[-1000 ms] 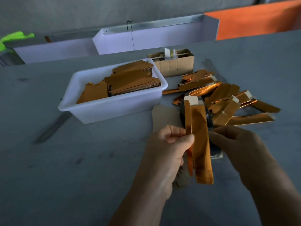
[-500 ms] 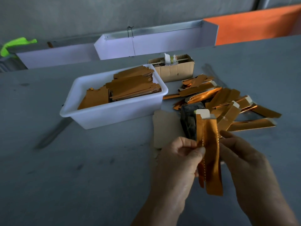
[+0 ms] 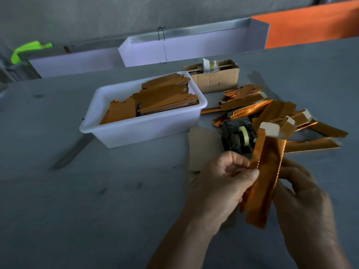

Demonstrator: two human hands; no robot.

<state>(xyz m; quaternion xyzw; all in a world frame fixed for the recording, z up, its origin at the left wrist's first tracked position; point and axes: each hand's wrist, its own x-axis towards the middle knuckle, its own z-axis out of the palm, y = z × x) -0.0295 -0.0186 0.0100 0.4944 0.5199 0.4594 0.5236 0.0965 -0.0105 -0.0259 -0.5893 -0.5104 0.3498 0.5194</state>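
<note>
The left hand (image 3: pixel 223 183) pinches the left edge of a copper foil sleeve (image 3: pixel 264 177) between thumb and curled forefinger. The right hand (image 3: pixel 303 193) grasps its right side, fingers curled behind it. The sleeve is held above the near part of the grey table (image 3: pixel 97 200), upright and leaning a little to the right. It is a long, narrow, flat strip of card with a shiny, slightly crinkled metallic orange face, fine toothed edges down its long folds and a plain white flap at the top.

Just behind it stands a dark, scuffed tape dispenser (image 3: pixel 238 137) with a pale roll, beside a dull flat piece of cardboard (image 3: pixel 202 144). To the right lies a loose pile of foil sleeves (image 3: pixel 272 111), crossing one another. Further left sits a smooth white plastic tub (image 3: pixel 147 131) holding neat stacks of the same sleeves (image 3: pixel 165 98), and behind it a small, rough corrugated box (image 3: pixel 215 80)
</note>
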